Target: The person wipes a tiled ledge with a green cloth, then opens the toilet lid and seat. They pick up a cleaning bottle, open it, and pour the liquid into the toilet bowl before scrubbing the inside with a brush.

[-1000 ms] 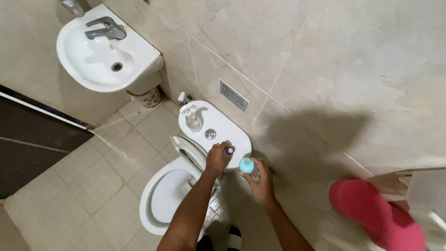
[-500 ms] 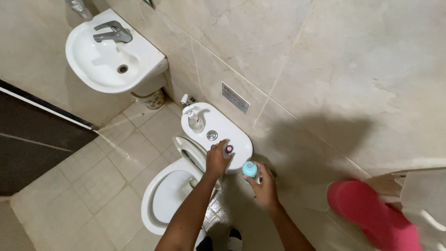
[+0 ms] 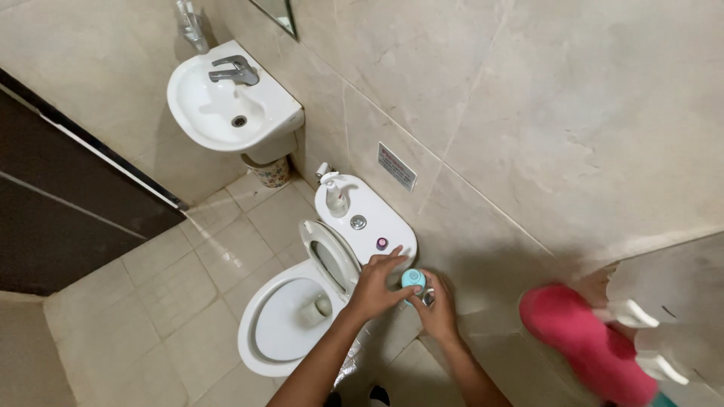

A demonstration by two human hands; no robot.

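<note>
Turquoise bottle cap (image 3: 412,279) between both hands — small purple object (image 3: 381,243) on cistern (image 3: 392,218) nearby.

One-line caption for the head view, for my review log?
Both hands, left hand and right hand, meet on a small turquoise-capped container beside the toilet tank, seat raised.

Beige marbled wall tiles (image 3: 528,113), beige tiled floor (image 3: 151,286), white washbasin (image 3: 226,113), dark door (image 3: 53,203)
</note>
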